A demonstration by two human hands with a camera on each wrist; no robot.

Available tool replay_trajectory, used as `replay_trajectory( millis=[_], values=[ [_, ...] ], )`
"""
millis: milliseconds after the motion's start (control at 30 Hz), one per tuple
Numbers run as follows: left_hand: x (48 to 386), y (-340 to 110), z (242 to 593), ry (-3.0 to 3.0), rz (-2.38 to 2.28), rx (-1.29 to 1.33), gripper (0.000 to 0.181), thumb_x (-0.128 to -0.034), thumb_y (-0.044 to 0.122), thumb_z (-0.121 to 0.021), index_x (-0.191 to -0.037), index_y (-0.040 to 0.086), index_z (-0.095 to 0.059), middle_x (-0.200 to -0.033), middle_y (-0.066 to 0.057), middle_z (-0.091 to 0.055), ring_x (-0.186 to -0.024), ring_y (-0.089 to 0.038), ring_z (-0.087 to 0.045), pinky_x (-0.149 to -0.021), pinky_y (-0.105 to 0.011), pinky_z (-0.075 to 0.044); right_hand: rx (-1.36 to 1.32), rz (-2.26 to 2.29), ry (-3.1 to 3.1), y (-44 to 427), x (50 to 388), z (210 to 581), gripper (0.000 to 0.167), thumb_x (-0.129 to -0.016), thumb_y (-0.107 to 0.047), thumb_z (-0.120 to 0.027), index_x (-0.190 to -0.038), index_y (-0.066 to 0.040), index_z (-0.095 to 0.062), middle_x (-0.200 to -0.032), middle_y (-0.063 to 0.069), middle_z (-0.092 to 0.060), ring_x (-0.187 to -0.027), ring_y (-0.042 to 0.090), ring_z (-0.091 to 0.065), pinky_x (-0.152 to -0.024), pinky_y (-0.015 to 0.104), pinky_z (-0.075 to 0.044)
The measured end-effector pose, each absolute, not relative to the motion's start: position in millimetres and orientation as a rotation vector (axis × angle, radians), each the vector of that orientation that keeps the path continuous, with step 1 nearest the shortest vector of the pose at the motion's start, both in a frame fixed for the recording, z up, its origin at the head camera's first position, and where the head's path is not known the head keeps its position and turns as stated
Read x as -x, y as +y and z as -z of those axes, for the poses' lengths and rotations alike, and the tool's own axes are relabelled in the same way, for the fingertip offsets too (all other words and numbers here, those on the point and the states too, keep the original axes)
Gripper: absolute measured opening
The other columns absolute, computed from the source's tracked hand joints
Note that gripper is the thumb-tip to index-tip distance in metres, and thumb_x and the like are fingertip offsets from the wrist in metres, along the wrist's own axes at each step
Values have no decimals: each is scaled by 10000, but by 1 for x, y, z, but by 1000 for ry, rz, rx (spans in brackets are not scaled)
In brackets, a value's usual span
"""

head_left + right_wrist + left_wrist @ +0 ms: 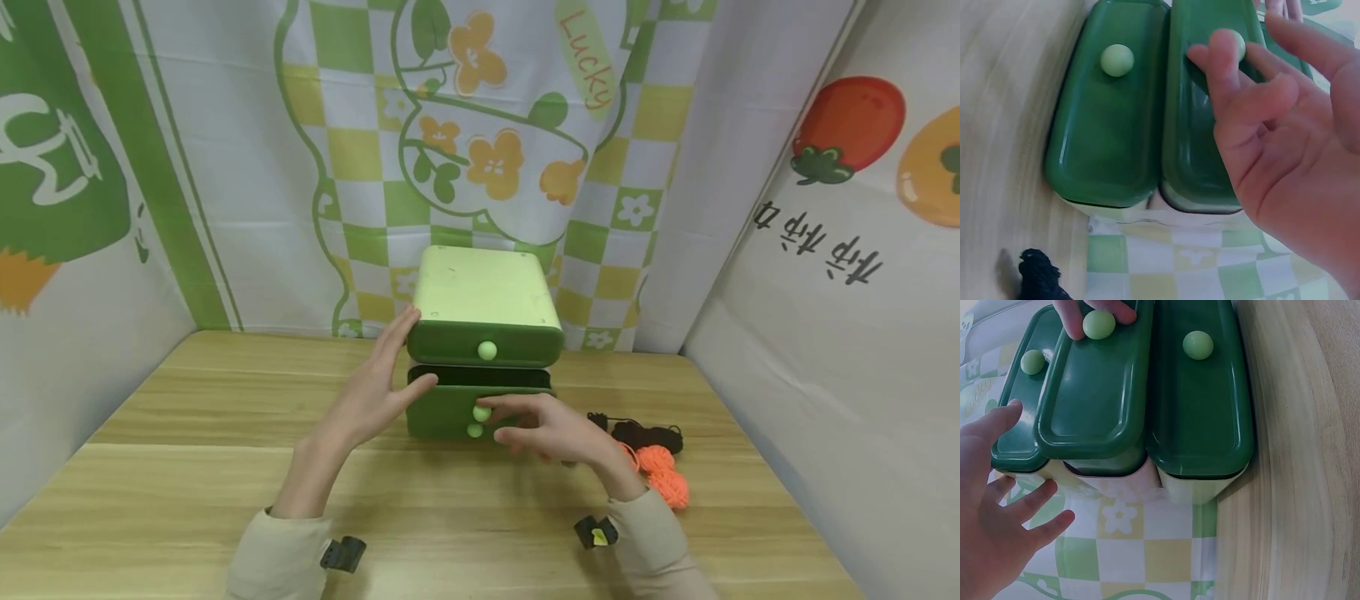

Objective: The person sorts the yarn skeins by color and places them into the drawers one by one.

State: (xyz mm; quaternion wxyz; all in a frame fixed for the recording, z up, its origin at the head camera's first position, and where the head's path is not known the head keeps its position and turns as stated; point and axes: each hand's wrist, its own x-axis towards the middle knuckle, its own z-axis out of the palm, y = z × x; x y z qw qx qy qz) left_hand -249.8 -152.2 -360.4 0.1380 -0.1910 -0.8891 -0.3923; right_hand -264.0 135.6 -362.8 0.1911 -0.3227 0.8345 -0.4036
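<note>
A small green chest of drawers [487, 287] with a pale top and round light-green knobs stands at the back of the table. Its middle drawer [1091, 406] is partly pulled out, and a dark gap shows above its front. My right hand [551, 425] has its fingers hooked around the middle drawer's knob [1099, 324]; the thumb is apart from it. My left hand [367, 392] is spread along the chest's left side, fingertips near the upper front corner and thumb held away. The top drawer [450, 343] and bottom drawer [1104, 125] look closed.
To the right of the chest lie a bundle of orange yarn [666, 479] and a dark yarn bundle [648, 437], close by my right forearm. Behind the chest hangs a checkered cloth [360, 167], and a white printed sheet [847, 350] borders the table's right side.
</note>
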Motion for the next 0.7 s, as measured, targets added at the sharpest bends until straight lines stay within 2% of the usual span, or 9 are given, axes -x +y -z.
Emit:
replay_trajectory(
  millis=[167, 367, 500, 700],
  values=[
    [250, -153, 361, -2572, 1129, 551, 880, -964, 394, -647, -1602, 349, -41, -1683, 75, -7, -1495, -352, -270, -1124, -655, -315, 930, 1056, 2293, 138, 260, 358, 467, -995, -300, -613, -1448, -336, -507, -1290, -43, -646, -688, 125, -594, -423, 253, -403],
    [250, -154, 362, -2570, 1142, 548, 880, -961, 376, -656, -1600, 358, -50, -1681, 89, -10, -1493, -346, -278, -1124, -659, -311, 960, 1004, 2243, 141, 258, 355, 470, -1006, -299, -594, -1461, -350, -484, -1323, -47, -618, -700, 121, -583, -430, 248, -431],
    [250, -154, 362, -2576, 1130, 545, 882, -962, 379, -654, -1597, 370, -43, -1680, 94, -8, -1485, -347, -294, -1111, -664, -326, 956, 978, 2235, 143, 256, 352, 466, -1004, -314, -596, -1452, -382, -484, -1328, -70, -613, -773, 132, -615, -436, 242, -435],
    [250, -153, 360, -2580, 1123, 553, 884, -961, 372, -657, -1597, 372, -43, -1679, 98, -3, -1472, -351, -317, -1090, -672, -346, 970, 935, 2221, 147, 253, 346, 480, -994, -359, -606, -1453, -405, -476, -1319, -122, -623, -692, 106, -586, -449, 237, -434]
  ],
)
